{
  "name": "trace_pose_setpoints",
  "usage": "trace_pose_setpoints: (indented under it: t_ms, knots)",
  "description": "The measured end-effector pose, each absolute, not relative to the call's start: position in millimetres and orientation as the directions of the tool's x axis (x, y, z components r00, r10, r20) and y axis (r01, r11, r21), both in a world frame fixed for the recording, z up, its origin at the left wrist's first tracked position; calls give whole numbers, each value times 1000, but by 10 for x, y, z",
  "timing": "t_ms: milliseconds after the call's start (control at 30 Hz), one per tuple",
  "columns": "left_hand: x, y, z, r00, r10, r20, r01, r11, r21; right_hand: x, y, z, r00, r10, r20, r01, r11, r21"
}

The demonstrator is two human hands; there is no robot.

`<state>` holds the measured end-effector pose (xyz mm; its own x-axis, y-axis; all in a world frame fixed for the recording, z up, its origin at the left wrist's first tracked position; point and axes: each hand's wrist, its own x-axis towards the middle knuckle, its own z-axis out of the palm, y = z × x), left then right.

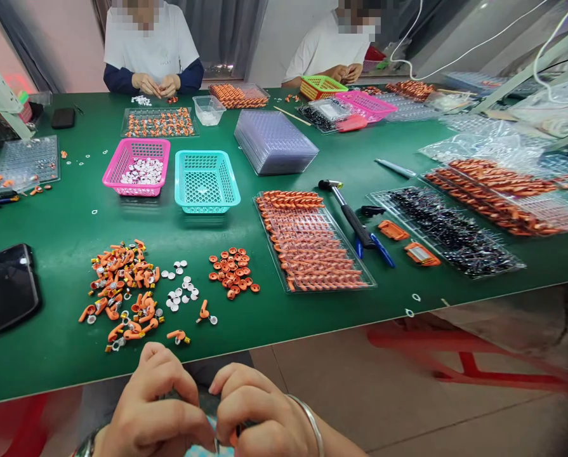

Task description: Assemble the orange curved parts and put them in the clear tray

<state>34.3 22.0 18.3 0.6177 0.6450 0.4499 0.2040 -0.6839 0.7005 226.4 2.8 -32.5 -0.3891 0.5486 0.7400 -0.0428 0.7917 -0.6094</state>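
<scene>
My left hand (pixel 157 406) and my right hand (pixel 264 416) meet low in front of me, below the table edge, fingers curled and pinching. A bit of a small orange part (pixel 235 437) shows between my right fingers; the rest is covered. A thin grey edge shows by my left fingertips, but what they pinch is hidden. On the table just beyond lies a heap of orange earbud shells (pixel 122 270) with loose parts attached. Beside it are small white discs (pixel 181 293) and round orange caps (pixel 233 271). One earbud shell (pixel 178 336) lies nearest my hands.
A pink basket (pixel 112 174) holds white discs, next to a turquoise basket (pixel 181 197). Farther right are a tray of orange shells (pixel 312 244), a hammer (pixel 348 206) and a tray of dark wired parts (pixel 455 231). A phone (pixel 10 289) lies left. Two people sit opposite.
</scene>
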Motion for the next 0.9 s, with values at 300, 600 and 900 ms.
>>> trace_pose_setpoints:
  t_ms: [300, 600, 900]
  knots:
    - [342, 206, 174, 618, 643, 452, 204, -686, 698, 2252, 72, -407, -378, 486, 788, -86, 829, -553]
    - [340, 200, 181, 601, 633, 488, 203, -711, 673, 2255, 63, -375, -383, 522, 762, -68, 807, -587]
    - [333, 191, 136, 610, 638, 470, 193, -695, 693, 2260, 48, -381, -414, 533, 738, -76, 788, -612]
